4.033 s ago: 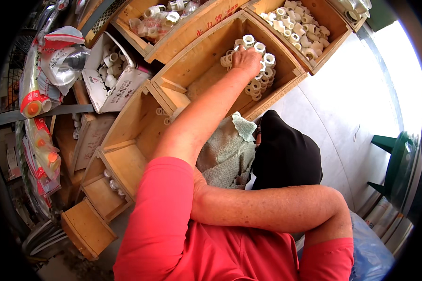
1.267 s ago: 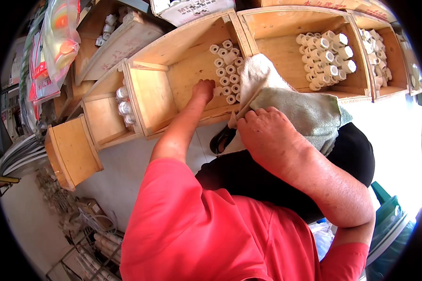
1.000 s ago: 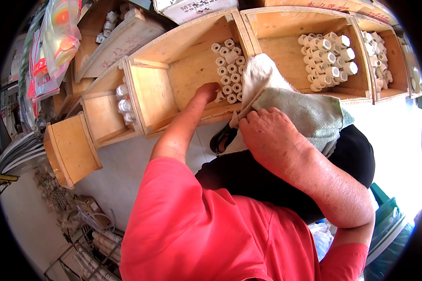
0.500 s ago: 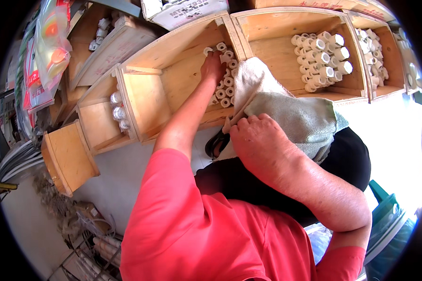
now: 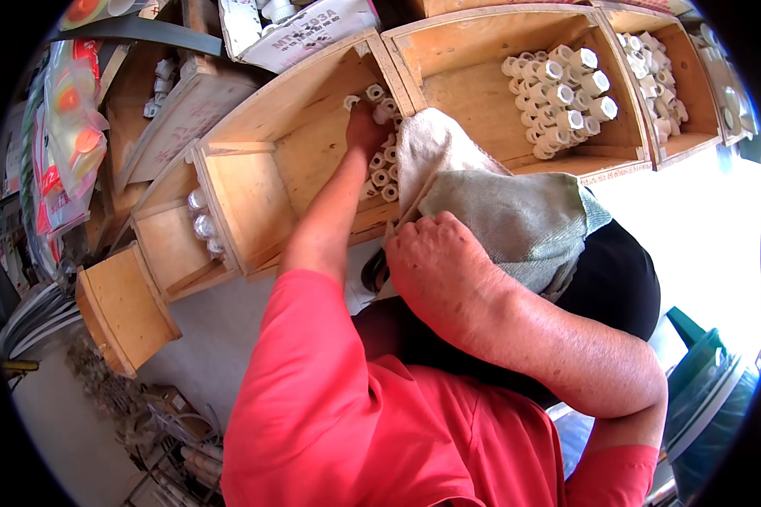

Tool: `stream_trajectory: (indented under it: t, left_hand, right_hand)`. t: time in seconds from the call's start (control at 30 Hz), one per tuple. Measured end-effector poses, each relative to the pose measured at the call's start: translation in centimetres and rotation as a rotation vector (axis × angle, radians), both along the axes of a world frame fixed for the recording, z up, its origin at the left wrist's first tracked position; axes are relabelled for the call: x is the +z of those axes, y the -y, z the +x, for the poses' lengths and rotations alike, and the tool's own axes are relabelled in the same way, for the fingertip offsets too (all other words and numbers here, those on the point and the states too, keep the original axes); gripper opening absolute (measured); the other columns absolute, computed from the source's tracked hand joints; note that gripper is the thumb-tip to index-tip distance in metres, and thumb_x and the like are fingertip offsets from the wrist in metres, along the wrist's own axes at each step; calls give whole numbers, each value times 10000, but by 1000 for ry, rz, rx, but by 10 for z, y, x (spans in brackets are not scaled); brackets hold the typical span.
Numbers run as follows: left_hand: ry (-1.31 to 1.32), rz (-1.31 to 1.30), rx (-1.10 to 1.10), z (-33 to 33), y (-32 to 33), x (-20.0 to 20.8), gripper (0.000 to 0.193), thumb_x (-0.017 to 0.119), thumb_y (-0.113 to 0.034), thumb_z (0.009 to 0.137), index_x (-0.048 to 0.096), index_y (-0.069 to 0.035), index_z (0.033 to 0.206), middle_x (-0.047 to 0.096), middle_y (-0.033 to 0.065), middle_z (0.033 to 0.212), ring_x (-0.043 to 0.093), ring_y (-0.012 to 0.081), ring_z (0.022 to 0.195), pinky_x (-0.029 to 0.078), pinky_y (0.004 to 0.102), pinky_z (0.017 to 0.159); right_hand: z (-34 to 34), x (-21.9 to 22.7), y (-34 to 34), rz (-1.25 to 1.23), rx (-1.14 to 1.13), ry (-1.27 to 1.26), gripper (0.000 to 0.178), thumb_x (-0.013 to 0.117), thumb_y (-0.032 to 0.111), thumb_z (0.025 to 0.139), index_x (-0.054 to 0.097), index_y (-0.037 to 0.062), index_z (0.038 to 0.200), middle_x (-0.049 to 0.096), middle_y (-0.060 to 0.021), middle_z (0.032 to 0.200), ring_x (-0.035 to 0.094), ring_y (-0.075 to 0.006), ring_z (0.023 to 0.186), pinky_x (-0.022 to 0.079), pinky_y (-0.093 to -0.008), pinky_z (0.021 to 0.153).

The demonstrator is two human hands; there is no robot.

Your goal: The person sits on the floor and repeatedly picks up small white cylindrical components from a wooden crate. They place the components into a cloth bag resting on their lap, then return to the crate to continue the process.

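My left hand (image 5: 369, 132) reaches into a wooden bin (image 5: 243, 198), its fingers curled at a white pipe fitting (image 5: 385, 111) that looks slightly blurred. Around and below it, several more white ring-ended fittings (image 5: 380, 177) are stacked along the bin's right side. Part of the fingers is hidden behind the back of the hand. A grey-green and whitish cloth (image 5: 503, 203) drapes over my knee and the edge of the bins. My right hand (image 5: 440, 262) is closed on the cloth's left edge, with its fingertips out of sight.
To the right, another wooden bin (image 5: 457, 101) holds several white threaded fittings (image 5: 558, 97); smaller bins with white parts stand beyond. At left are a bin with plastic-wrapped pieces (image 5: 203, 226), a wooden box (image 5: 127, 308) and hanging plastic packets (image 5: 68, 144). A green bucket (image 5: 702, 389) stands lower right.
The whole view has shifted, so the bins sit further left and slightly higher. My left hand has turned a little among the fittings, a fitting now showing at its fingers. My right hand still grips the cloth.
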State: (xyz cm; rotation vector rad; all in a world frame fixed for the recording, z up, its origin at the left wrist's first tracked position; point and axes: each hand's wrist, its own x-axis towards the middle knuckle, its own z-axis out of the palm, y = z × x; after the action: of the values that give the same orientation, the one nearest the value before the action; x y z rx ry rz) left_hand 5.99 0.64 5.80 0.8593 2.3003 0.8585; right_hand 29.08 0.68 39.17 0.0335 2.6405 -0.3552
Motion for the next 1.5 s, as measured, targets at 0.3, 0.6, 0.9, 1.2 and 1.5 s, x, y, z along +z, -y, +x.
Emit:
stream_trajectory:
  t: [0.3,0.6,0.9,1.2,1.5]
  left_hand:
    - [7,208,20,-4,37,25,383,753,-84,685,491,-57,964,590,55,777,595,157,648,511,303,585]
    - [-99,19,157,-22,87,16,420,774,-168,655,484,-61,939,604,81,768,594,200,698,506,336,670]
    - [5,-244,48,-16,119,-46,434,696,-138,743,514,-32,1123,641,127,901,621,235,820,505,333,753]
    - [385,-236,122,-24,123,-73,510,567,-4,775,475,-36,1275,628,162,1106,599,274,995,487,340,831]
    - [468,-536,176,-17,127,-44,380,581,-31,789,569,-11,1168,656,166,1008,648,263,855,530,357,720]
  right_hand:
    - [0,-13,6,29,-16,-60,167,597,161,770,680,92,898,633,-47,886,610,-182,882,430,-301,736]
    - [0,-14,4,44,-4,-64,169,584,164,779,672,80,897,624,-55,894,615,-181,878,436,-300,731]
    - [-5,-4,-1,9,12,36,150,526,106,826,592,45,946,608,-79,892,613,-217,877,468,-323,790]
    - [-7,-4,-1,24,49,77,156,523,107,823,592,40,947,608,-77,896,609,-215,881,466,-318,795]
    - [0,-16,0,38,39,-90,128,576,141,780,666,88,854,630,-36,839,628,-176,838,451,-296,710]
